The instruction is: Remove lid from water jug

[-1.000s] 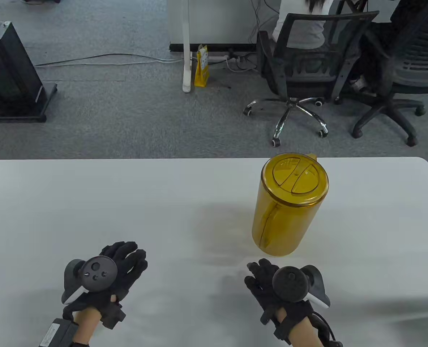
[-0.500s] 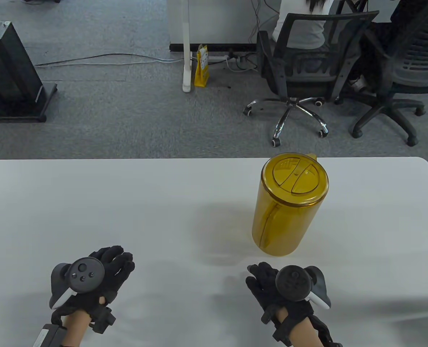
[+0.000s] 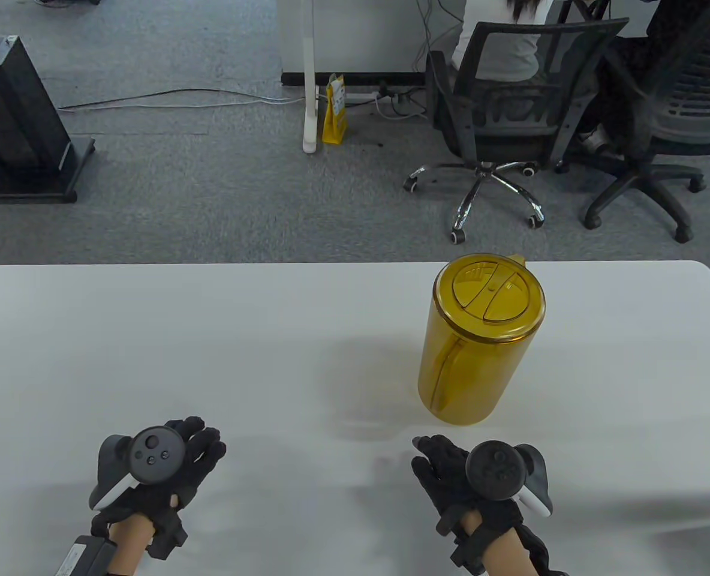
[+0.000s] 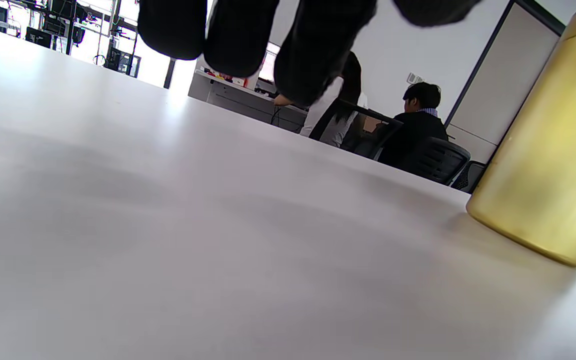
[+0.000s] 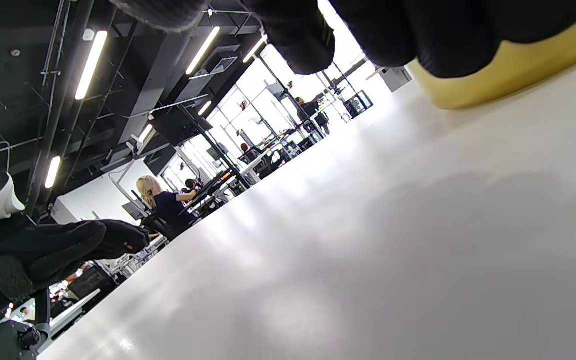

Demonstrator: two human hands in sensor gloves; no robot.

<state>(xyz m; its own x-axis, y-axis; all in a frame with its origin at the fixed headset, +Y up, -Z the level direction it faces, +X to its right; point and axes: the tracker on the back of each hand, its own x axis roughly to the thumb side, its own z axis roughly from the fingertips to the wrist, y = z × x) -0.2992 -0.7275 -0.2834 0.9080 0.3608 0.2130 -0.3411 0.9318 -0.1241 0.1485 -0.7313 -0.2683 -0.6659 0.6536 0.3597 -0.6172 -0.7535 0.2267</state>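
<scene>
The table view looks steeply down on the worktop [image 3: 211,336]; both wrist views skim it low, sharing the jug [image 3: 478,342].

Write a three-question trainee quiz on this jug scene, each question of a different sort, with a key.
1. True or false: the lid is already off the yellow water jug.
2. Which hand is nearer the jug? A) left hand B) right hand C) both touch it
3. Fill in: both hands are low over the white ____, holding nothing.

Key:
1. False. The lid sits closed on the jug's top.
2. B. The right hand is just in front of the jug's base, not touching it; the left hand is far off to the side.
3. table
</scene>
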